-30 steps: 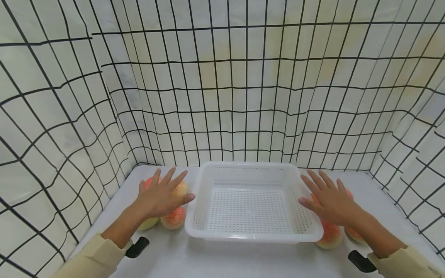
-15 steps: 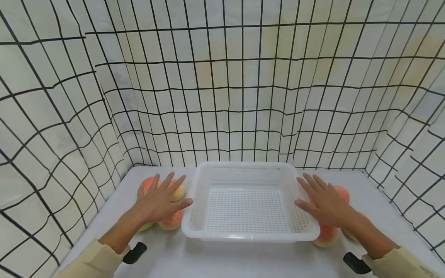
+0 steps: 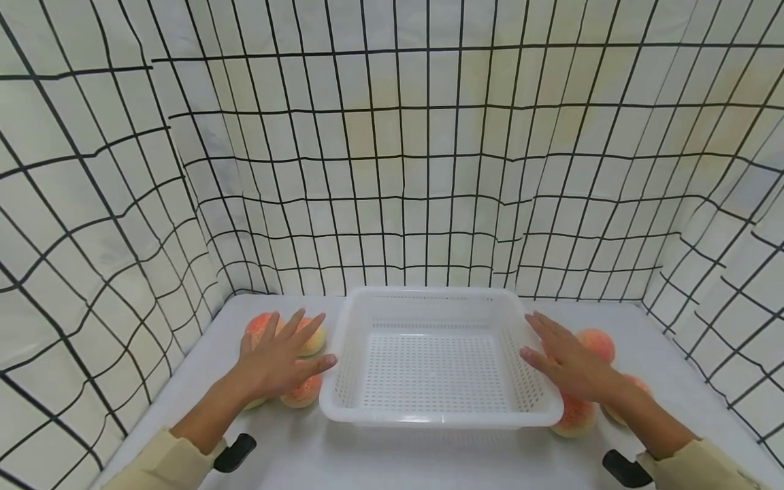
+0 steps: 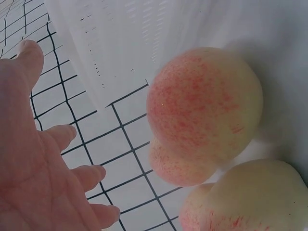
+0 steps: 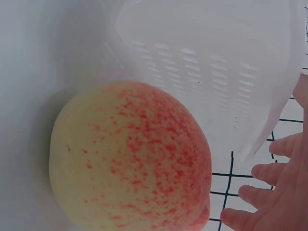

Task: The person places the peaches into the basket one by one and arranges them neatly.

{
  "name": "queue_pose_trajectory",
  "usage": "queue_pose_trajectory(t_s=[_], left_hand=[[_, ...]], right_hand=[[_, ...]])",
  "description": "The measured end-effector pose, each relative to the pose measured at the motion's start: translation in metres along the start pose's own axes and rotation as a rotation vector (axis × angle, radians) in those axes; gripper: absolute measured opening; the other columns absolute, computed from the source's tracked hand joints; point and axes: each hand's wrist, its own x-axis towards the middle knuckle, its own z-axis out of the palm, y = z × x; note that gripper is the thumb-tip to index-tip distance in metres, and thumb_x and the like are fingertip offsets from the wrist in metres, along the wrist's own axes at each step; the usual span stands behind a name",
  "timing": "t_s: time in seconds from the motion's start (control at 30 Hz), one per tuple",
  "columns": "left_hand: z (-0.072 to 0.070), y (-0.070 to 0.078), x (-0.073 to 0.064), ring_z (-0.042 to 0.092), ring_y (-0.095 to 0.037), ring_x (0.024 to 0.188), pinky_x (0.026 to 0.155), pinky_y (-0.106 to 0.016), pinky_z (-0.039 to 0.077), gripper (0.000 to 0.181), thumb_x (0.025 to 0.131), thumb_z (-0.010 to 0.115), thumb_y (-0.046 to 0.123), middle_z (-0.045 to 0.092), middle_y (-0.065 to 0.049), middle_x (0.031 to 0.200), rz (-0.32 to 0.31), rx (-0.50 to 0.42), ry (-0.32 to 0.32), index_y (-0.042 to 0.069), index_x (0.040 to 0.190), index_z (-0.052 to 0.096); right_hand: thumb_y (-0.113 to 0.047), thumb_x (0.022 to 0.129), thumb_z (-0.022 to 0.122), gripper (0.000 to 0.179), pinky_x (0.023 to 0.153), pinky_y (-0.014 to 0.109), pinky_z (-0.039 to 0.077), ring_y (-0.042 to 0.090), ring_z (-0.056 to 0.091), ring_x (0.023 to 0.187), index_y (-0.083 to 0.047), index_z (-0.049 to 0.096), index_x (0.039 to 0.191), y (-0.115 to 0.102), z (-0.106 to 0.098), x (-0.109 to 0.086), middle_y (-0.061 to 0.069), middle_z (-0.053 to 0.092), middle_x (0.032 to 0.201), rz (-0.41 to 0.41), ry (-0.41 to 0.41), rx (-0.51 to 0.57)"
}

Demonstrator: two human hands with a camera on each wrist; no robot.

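I am watching from afar the left hand (image 3: 275,367), which is hovering palm down above the left peaches (image 3: 301,395) with straight fingers spreading wide; in the left wrist view I am seeing a gap between this hand and those fruits. The right hand (image 3: 569,367) is also hovering palm down, above the right peaches (image 3: 576,416); its straight fingers are lying closer together, while its thumb is standing apart from them. Both thumbs are pointing inward to the white basket (image 3: 441,416), but I cannot tell if they are touching it. This basket is sitting between the two hands, and its bottom and sides are showing many small holes. The peaches, yellowish with red speckles, are resting near the basket, at both its sides, on the white table (image 3: 392,456). Beige sleeves (image 3: 165,463) are covering part of the arms. Farther out, white walls (image 3: 392,216) with black grid lines are rising behind the table and along its sides.
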Motion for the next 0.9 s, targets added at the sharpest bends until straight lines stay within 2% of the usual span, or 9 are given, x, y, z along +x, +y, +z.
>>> queue_pose_trajectory(t_s=[0.1, 0.2, 0.3, 0.4, 0.53, 0.67, 0.9], left_hand=[[-0.001, -0.002, -0.003, -0.002, -0.060, 0.156, 0.110, -0.088, -0.003, 0.096, 0.091, 0.053, 0.080, 0.014, -0.022, 0.174, -0.004, -0.005, 0.002, 0.026, 0.166, 0.028], [-0.002, -0.006, -0.006, -0.002, -0.060, 0.156, 0.109, -0.089, -0.002, 0.094, 0.091, 0.052, 0.080, 0.014, -0.021, 0.174, -0.006, -0.009, 0.009, 0.027, 0.166, 0.028], [-0.001, -0.011, -0.009, -0.002, -0.059, 0.157, 0.109, -0.089, -0.001, 0.092, 0.092, 0.053, 0.079, 0.014, -0.018, 0.175, -0.007, -0.021, 0.019, 0.028, 0.165, 0.029], [0.000, -0.017, -0.012, -0.002, -0.059, 0.157, 0.107, -0.090, -0.001, 0.091, 0.093, 0.054, 0.076, 0.014, -0.018, 0.175, -0.009, -0.041, 0.023, 0.029, 0.165, 0.028], [0.002, -0.027, -0.016, -0.004, -0.059, 0.157, 0.106, -0.091, -0.001, 0.096, 0.090, 0.059, 0.076, 0.014, -0.023, 0.174, -0.015, -0.068, 0.023, 0.026, 0.166, 0.027], [0.003, -0.042, -0.019, -0.003, -0.060, 0.156, 0.106, -0.091, 0.001, 0.102, 0.086, 0.067, 0.075, 0.015, -0.027, 0.172, -0.031, -0.108, 0.033, 0.022, 0.165, 0.029], [0.005, -0.075, -0.030, 0.009, -0.067, 0.151, 0.110, -0.086, 0.018, 0.109, 0.085, 0.077, 0.062, 0.020, -0.033, 0.168, -0.017, -0.158, 0.073, 0.006, 0.164, 0.026]], right_hand=[[-0.053, 0.106, 0.051, 0.084, 0.106, 0.076, 0.041, 0.055, 0.044, 0.143, -0.005, 0.018, 0.166, -0.002, 0.002, 0.002, 0.030, 0.031, 0.165, 0.043, -0.037, 0.102], [-0.054, 0.106, 0.051, 0.086, 0.097, 0.071, 0.052, 0.051, 0.058, 0.130, -0.009, 0.011, 0.167, -0.002, 0.003, 0.005, 0.031, 0.041, 0.160, 0.120, -0.074, 0.189], [-0.054, 0.106, 0.052, 0.087, 0.094, 0.067, 0.055, 0.055, 0.055, 0.132, -0.013, 0.008, 0.168, -0.003, 0.004, 0.006, 0.031, 0.038, 0.161, 0.190, -0.093, 0.257], [-0.056, 0.104, 0.054, 0.090, 0.097, 0.065, 0.055, 0.059, 0.039, 0.146, -0.014, 0.006, 0.169, -0.004, 0.004, 0.006, 0.030, 0.026, 0.168, 0.245, -0.102, 0.326], [-0.055, 0.104, 0.056, 0.092, 0.101, 0.063, 0.054, 0.057, 0.028, 0.152, -0.009, 0.008, 0.168, -0.002, 0.005, 0.006, 0.028, 0.019, 0.171, 0.273, -0.094, 0.385], [-0.053, 0.103, 0.058, 0.091, 0.101, 0.063, 0.054, 0.056, 0.031, 0.151, -0.008, 0.010, 0.167, 0.000, 0.007, 0.008, 0.028, 0.020, 0.170, 0.292, -0.081, 0.415], [-0.045, 0.106, 0.058, 0.082, 0.103, 0.057, 0.055, 0.053, 0.044, 0.145, -0.006, 0.018, 0.166, 0.002, 0.009, 0.014, 0.027, 0.026, 0.169, 0.353, -0.063, 0.456]])
